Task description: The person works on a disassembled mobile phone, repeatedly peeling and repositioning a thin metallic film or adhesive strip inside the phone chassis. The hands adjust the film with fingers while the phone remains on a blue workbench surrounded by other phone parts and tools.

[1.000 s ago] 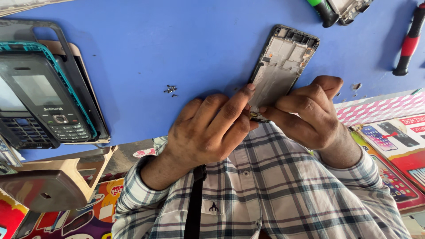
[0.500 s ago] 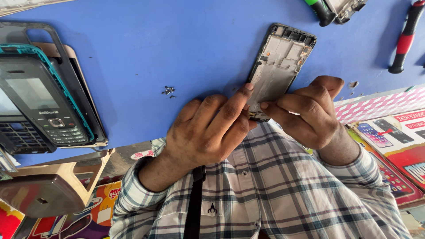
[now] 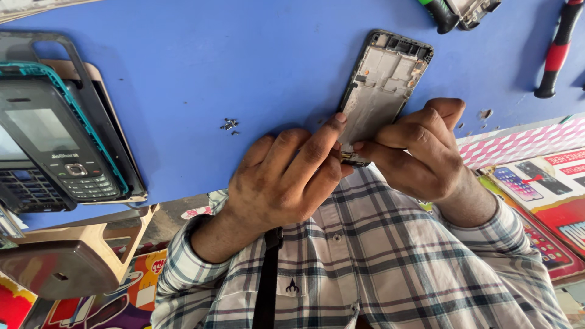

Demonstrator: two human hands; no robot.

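Observation:
A bare phone frame (image 3: pixel 381 85), dark-rimmed with a grey metal inside, lies tilted on the blue table (image 3: pixel 244 67), its top end pointing away from me. My left hand (image 3: pixel 286 176) grips its near end, with the forefinger stretched along the left edge. My right hand (image 3: pixel 420 152) pinches the same end from the right, thumb and forefinger tips at the bottom corner. What the fingertips press on is hidden. A small heap of tiny screws (image 3: pixel 230 125) lies on the table left of my left hand.
A large keypad phone model (image 3: pixel 55 146) in a teal frame stands at the left. A red-handled screwdriver (image 3: pixel 557 52), a green-handled tool (image 3: pixel 440 13) and another phone part (image 3: pixel 472 9) lie at the far right. Colourful printed sheets (image 3: pixel 536 183) lie right; a wooden stool (image 3: pixel 67 256) stands lower left.

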